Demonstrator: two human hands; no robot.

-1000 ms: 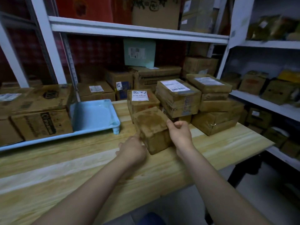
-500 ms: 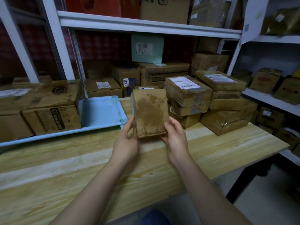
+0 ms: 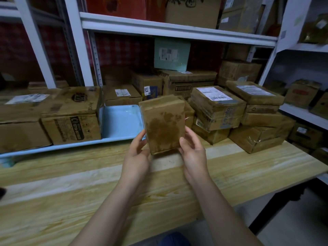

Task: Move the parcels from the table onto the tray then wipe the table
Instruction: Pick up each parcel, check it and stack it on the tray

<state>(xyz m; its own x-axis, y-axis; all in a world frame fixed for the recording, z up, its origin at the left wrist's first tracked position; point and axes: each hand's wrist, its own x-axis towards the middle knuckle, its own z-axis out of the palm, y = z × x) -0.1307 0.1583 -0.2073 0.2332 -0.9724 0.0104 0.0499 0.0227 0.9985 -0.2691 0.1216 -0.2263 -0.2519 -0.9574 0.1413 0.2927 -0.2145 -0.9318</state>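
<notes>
Parcel (image 3: 164,124) is being gripped by left hand (image 3: 137,154) and right hand (image 3: 193,153), ideally being lowered flat onto the tray (image 3: 120,121), far left.

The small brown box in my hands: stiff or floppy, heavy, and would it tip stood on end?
Probably stiff: the box shows straight edges. Likely light: the left hand and right hand hold it up loosely. On end it looks tall, so may tip.

Dim storeroom. White metal shelving (image 3: 177,31) along back and right, crammed with cartons (image 3: 188,80). Red checked backdrop (image 3: 120,48) behind. Pale grey floor (image 3: 292,219).
</notes>
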